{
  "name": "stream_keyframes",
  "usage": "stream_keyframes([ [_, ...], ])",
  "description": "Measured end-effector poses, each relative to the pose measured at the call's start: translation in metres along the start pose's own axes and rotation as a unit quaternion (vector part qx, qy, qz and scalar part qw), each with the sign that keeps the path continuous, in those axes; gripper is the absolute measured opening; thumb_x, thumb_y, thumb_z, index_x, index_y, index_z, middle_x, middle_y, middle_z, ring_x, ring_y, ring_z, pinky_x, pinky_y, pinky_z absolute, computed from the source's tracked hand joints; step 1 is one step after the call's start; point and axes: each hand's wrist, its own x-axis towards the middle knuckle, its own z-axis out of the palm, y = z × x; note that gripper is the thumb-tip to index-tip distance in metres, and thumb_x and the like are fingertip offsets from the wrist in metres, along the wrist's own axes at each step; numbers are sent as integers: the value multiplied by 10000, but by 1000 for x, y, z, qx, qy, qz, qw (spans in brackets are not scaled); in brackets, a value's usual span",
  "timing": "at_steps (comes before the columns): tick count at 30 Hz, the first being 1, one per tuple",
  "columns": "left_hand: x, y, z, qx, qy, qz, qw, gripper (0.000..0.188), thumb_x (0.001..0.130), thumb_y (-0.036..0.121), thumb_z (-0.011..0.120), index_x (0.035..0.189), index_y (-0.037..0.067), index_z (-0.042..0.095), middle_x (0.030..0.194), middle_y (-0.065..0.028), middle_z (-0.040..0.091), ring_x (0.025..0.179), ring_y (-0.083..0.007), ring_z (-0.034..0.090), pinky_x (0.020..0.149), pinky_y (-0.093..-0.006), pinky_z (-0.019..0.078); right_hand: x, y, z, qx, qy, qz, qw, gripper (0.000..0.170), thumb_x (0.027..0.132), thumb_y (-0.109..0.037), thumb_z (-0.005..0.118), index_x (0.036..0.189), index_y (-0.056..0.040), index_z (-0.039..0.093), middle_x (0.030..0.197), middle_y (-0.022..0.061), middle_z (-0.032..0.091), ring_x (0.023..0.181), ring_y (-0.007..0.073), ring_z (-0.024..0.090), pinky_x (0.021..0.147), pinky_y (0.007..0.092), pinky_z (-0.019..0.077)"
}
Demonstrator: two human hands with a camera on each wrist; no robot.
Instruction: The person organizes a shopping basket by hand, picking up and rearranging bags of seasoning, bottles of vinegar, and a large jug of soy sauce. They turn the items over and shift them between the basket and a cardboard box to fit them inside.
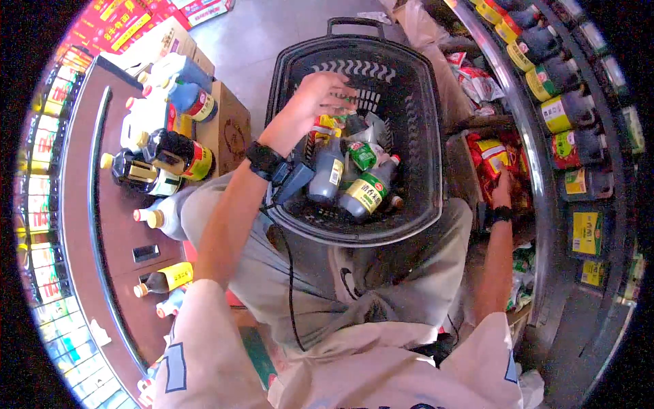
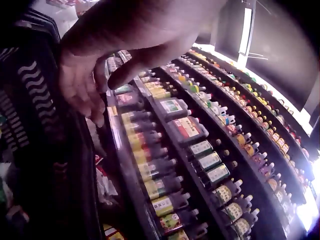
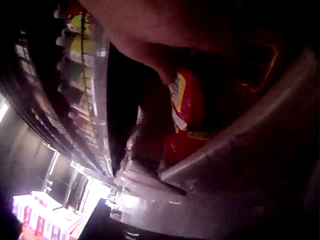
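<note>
Filling the bottom of the frame are a person's pale shirt (image 1: 381, 368) and grey trousers (image 1: 436, 252). Between the knees, from the centre up to the top edge, is a black basket (image 1: 426, 204). Low inside it lie a bottle with a green and yellow label (image 1: 368, 194), a dark bottle (image 1: 323, 178) with a white label, and a green and white packet (image 1: 364, 157). Over the basket's upper left part hangs the left hand (image 1: 321, 97), its fingers loosely extended, with nothing visible in its hold. At right of centre, the right hand (image 1: 502, 185) reaches in among red packets (image 1: 487, 151) in a box beside the basket; its fingers are too hidden to tell whether they grip one. The right wrist view is dark, with a red and yellow packet just beside that hand. Dark jugs (image 1: 180, 153) and other bottles stand on a brown shelf (image 1: 112, 273) at left. Rows of labelled bottles (image 1: 555, 78) line the right side, and red boxes (image 1: 112, 27) are stacked farther off, upper left.
</note>
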Motion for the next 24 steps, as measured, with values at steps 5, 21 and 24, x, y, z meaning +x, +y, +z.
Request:
stream_keyframes([
  [5,1,-4,21,12,-42,-15,999,238,795,150,483,978,6,536,898,-154,618,765,-244,635,621,-314,513,-32,-62,6,179,142,17,974,377,789,-228,677,1042,27,564,1014,92,580,921,195,538,768,337,434],
  [21,-78,-63,156,-118,-187,-159,962,914,755,396,706,1368,-33,182,1235,-173,473,1115,-231,500,869,-387,457,-214,-220,32,328,-111,15,938,86,807,-68,633,792,-80,550,793,-3,582,726,92,553,655,231,448],
  [24,-75,-64,149,-123,-150,-123,973,763,716,332,760,1280,21,351,1136,-120,532,1008,-193,560,746,-341,507,-222,-244,51,330,-114,-3,937,105,829,-70,613,770,-85,527,765,-10,561,711,83,543,644,223,438],
])
